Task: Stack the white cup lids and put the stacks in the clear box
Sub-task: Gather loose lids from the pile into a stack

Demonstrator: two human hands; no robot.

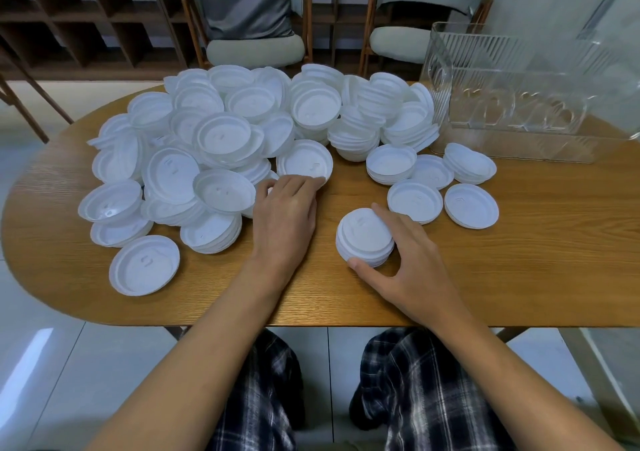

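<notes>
Nearest, plaid trousers [415,398] below the table [519,260] edge. Both bare forearms stretched forward over the wood, palms down. Right hand [412,263] opened wide round a short stack [363,237] standing on the table, near the front edge: thumb at its near side, index finger along the far rim, holding it. Left hand [285,208] a little further forward, fingers bent and close together, tips on the near rim of a single lid [304,163] lying flat; real grip or only touch, cannot tell. Behind and to the left, a big loose pile [207,132]. At the right, a few loose lids [471,204]. Far right on the table, the clear box [519,104]. Behind all, two chairs [249,48].
</notes>
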